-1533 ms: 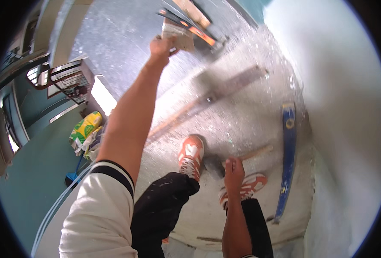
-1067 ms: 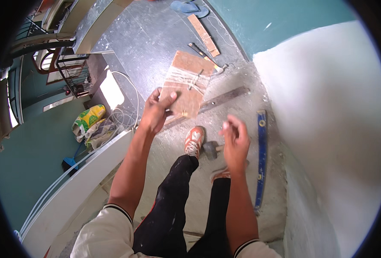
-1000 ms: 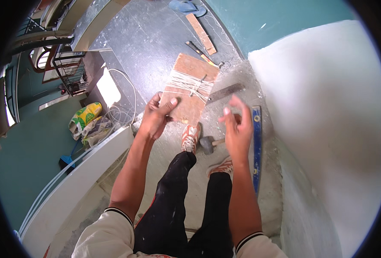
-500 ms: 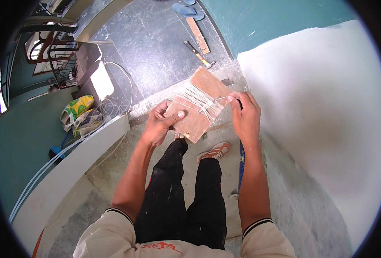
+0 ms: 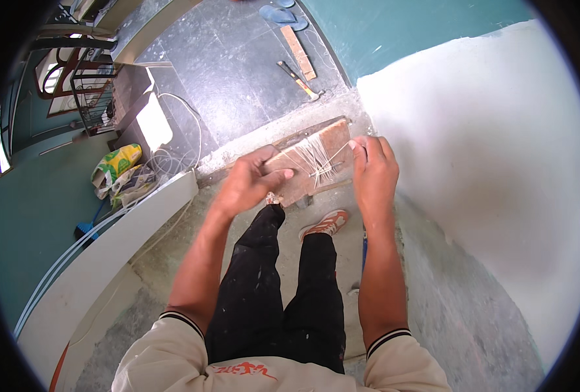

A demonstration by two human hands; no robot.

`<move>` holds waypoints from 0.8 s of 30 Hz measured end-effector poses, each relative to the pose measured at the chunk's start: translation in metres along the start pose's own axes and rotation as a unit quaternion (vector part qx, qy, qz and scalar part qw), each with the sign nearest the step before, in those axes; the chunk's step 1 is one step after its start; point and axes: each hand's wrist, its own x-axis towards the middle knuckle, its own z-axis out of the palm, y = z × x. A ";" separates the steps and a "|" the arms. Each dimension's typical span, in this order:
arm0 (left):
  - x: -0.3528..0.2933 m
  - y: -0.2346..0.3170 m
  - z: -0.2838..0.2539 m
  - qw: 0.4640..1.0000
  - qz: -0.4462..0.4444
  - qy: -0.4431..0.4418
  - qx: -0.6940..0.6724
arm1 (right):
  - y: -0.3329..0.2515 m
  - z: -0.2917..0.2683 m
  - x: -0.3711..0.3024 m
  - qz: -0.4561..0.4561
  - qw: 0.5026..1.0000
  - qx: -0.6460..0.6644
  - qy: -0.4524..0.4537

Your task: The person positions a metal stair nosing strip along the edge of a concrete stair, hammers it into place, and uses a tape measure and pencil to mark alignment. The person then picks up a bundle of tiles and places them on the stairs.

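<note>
A flat reddish-brown wooden board [image 5: 296,186] is tilted in front of me above my feet. My left hand [image 5: 254,181] grips its left end, thumb on the face. Pale string [image 5: 314,157] is wound many times round the board's middle, with strands crossing one another. From the windings a taut length of string runs to my right hand [image 5: 372,160], just off the board's right edge. Its thumb and forefinger pinch that string; the other fingers are curled.
A hammer [image 5: 298,81], a wooden strip [image 5: 298,53] and blue flip-flops [image 5: 283,17] lie on the dark tiles ahead. At left, a low white ledge [image 5: 120,245] carries pipes, beside bags [image 5: 117,171]. A partly white wall [image 5: 479,144] rises at right. A blue-handled tool leans behind my right forearm.
The board has turned and tipped, so its face looks narrower and lies flatter across my view. My right hand keeps its pinch on the string, nearly in the same place.
</note>
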 end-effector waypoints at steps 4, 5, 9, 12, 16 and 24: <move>-0.002 -0.018 0.034 0.993 0.020 0.108 -0.034 | -0.053 0.002 -0.036 0.039 0.988 0.139 -0.052; -0.002 -0.013 0.042 0.988 0.000 0.122 -0.093 | -0.060 0.007 -0.047 0.029 0.983 0.168 -0.070; 0.000 0.001 0.053 0.970 0.011 0.149 -0.193 | -0.063 0.021 -0.089 0.028 0.977 0.150 -0.150; 0.000 -0.008 0.048 0.974 -0.034 0.149 -0.169 | -0.046 0.023 -0.107 0.005 0.982 0.123 -0.142; -0.009 -0.015 0.040 0.971 -0.051 0.157 -0.173 | -0.014 0.009 -0.116 0.039 0.980 0.098 -0.169; -0.027 -0.019 0.018 0.990 -0.040 0.030 -0.130 | 0.089 -0.029 -0.054 0.202 0.979 0.000 0.000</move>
